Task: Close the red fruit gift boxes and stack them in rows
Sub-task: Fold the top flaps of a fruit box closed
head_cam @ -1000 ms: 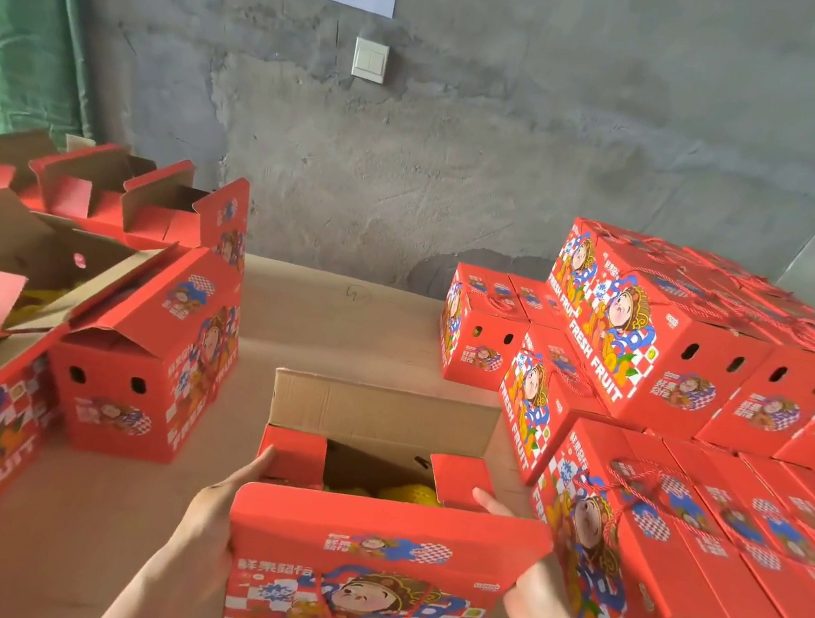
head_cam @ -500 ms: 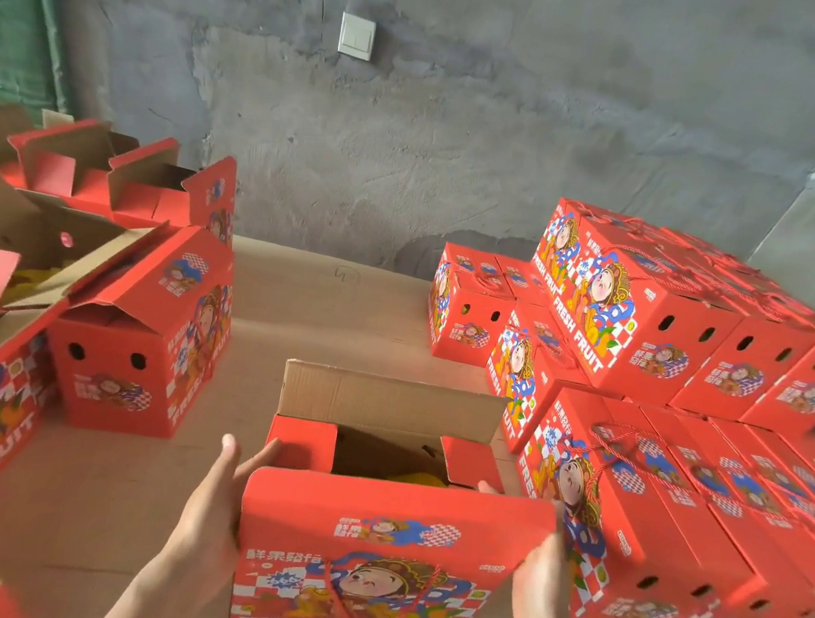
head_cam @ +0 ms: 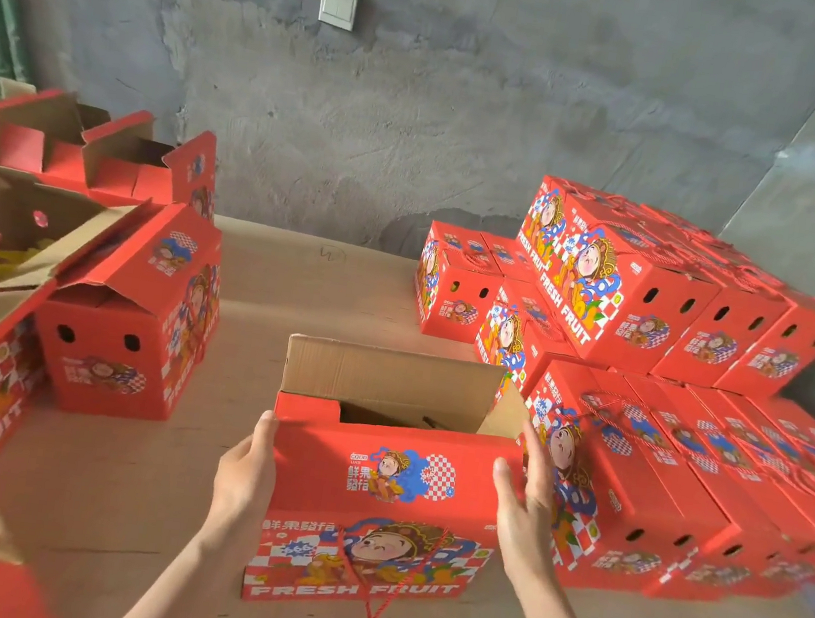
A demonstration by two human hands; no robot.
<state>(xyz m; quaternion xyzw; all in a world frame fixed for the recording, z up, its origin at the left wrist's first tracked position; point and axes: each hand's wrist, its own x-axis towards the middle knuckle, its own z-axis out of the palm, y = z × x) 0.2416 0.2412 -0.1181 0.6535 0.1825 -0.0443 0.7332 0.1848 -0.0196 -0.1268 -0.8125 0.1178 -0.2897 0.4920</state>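
Observation:
A red fruit gift box point(head_cam: 381, 528) stands in front of me on the cardboard-covered surface. Its near lid flap is folded down over the top, while the far flap point(head_cam: 386, 376) stands upright showing brown cardboard. My left hand point(head_cam: 244, 474) presses against the box's left end with straight fingers. My right hand point(head_cam: 521, 510) lies flat against the right end, fingers extended upward. A red cord handle hangs down the front. The fruit inside is hidden.
Closed red boxes are stacked in rows at the right point(head_cam: 681, 303), two layers high, touching the box's right side. Open boxes with raised flaps stand at the left point(head_cam: 131, 303). A grey concrete wall point(head_cam: 473, 110) rises behind.
The near lid flap has folded further down over the opening, hiding the yellow fruit. Both hands have slid up along the box's ends.

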